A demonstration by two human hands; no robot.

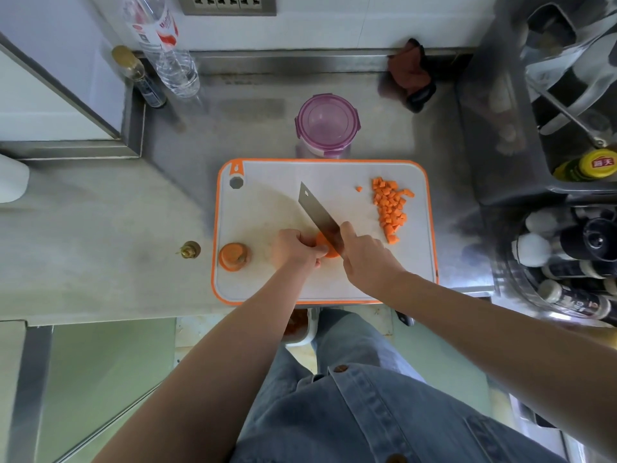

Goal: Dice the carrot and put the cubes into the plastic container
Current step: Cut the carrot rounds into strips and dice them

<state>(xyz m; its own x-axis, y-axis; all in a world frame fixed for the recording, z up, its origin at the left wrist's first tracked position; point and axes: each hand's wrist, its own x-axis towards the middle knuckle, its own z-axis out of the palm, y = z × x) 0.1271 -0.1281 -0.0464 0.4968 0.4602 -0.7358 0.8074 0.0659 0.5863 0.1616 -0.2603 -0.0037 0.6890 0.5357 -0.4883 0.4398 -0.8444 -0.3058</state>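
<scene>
Nearest: on my feed, a denim shirt (350,412) fills the bottom of the view, with both bare forearms reaching out over the counter (100,228).
Bin: a small white bin (302,329) sits below the counter's near edge, with orange scraps inside.
Left hand: the left hand (297,248) rests knuckles-up on the near-centre of the board (267,202), its fingers curled round the carrot (325,245).
Carrot: I see only a short orange chunk, mostly hidden between the hand and the blade.
Right hand: the right hand (364,259) grips the knife (317,212); the handle is buried in the fist, with one finger lying up against the blade.
Knife: the broad blade runs from the carrot towards the far left, its near end against the chunk.
Stub: a cut carrot stub (233,257) stands at the board's near-left corner, well apart from the hands.
Trimming: a brownish top end (189,249) lies on the counter just left of the board.
Cubes: a heap of cubes (390,208) lies along the board's right side, and one stray (359,189) sits just left of it.
Container: the purple-rimmed container (327,123) stands on the counter just beyond the board's far edge.
Far: a clear bottle (167,45) stands at the far left, and a dark red cloth (409,73) is bunched against the back wall.
</scene>
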